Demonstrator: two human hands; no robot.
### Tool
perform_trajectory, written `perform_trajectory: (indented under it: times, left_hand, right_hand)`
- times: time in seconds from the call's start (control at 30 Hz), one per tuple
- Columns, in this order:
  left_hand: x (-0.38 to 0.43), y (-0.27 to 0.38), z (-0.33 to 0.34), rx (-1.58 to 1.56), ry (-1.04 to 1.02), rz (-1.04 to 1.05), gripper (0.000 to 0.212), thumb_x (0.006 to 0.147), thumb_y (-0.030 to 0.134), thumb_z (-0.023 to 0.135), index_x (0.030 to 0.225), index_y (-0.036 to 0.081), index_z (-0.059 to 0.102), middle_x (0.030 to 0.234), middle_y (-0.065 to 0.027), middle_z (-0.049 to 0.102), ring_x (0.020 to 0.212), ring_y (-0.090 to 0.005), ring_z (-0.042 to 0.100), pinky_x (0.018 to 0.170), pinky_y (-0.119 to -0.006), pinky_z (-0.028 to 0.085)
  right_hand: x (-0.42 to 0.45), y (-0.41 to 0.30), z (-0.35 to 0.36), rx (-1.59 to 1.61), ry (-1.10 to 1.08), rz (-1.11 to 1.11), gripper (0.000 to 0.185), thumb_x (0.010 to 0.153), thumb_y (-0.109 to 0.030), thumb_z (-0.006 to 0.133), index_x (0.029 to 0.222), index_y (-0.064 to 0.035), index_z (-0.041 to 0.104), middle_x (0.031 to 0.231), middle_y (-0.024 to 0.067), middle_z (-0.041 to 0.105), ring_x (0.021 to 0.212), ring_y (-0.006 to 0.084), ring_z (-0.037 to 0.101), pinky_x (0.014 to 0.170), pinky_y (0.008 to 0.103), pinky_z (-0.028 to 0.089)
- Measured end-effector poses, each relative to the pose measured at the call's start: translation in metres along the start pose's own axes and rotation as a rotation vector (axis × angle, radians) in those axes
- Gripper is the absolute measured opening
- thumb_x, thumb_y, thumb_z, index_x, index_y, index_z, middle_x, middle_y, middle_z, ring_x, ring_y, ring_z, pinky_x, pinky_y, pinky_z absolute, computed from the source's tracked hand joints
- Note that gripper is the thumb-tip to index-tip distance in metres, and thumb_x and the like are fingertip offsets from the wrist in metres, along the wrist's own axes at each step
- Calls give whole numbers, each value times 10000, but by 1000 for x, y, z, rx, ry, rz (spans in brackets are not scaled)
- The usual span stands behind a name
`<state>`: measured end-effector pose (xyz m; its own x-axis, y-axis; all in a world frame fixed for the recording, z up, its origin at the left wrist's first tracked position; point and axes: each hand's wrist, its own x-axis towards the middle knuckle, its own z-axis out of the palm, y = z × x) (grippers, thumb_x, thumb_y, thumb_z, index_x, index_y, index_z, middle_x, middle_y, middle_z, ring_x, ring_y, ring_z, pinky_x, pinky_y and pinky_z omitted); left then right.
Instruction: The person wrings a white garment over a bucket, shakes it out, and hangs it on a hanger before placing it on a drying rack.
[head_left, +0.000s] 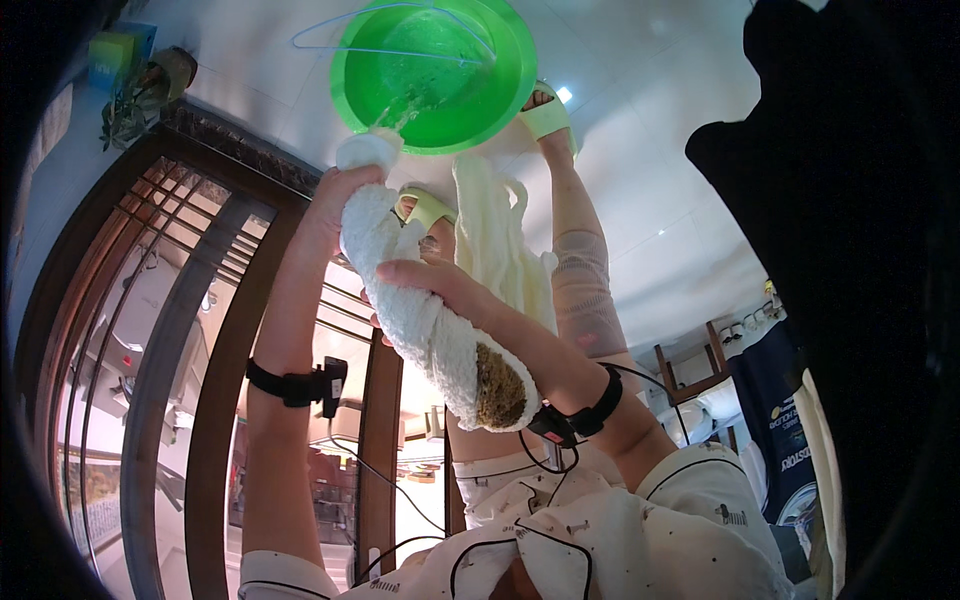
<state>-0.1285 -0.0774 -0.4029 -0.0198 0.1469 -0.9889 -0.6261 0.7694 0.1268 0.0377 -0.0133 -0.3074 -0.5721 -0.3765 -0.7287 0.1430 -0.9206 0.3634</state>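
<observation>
A thick white terry-like cloth (382, 247) is twisted into a rope between my two hands. My left hand (346, 196) grips it near its far end, where water streams down into a green plastic basin (347, 82). Farther down the twist, my right hand (424, 289) is wrapped around the cloth. A brown fuzzy patch (501, 386) shows at the near end, close to my right forearm. Long cream-white folds of fabric (480, 217) hang behind my right hand; whether they belong to the same piece is unclear. A thin blue clothes hanger (390, 52) lies across the basin, which holds water.
My feet in pale green sandals (550, 118) stand on the light tiled floor (637, 202) near the basin. A brown-framed glazed door or window (202, 405) runs along the left. A potted plant (135, 105) is at the upper left. Cables run from both wrist straps (289, 386).
</observation>
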Motion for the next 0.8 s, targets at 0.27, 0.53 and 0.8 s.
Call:
perform_trajectory:
  times: [0.27,0.53,0.8]
  left_hand:
    - [-40,44,-34,91,-168,-147,214,778,189,636,903,15,645,759,-44,615,659,-148,612,620,-299,512]
    - [-41,47,-59,-59,-426,-354,260,804,214,604,923,-15,641,821,-103,650,743,-213,663,718,-351,549]
    - [-56,66,-30,-53,-433,-521,294,830,297,611,924,25,671,873,-108,661,748,-204,648,707,-357,542]
  right_hand:
    - [13,8,-7,-376,160,-214,878,653,-371,824,1300,50,405,1166,158,471,1019,218,544,814,308,498]
    - [12,-12,8,-460,174,-437,1222,547,-453,855,1447,31,185,1374,226,212,1313,335,267,1087,402,291]
    - [-24,-33,48,-305,149,-35,999,610,-419,798,1402,-17,340,1306,209,374,1178,277,437,975,371,381]
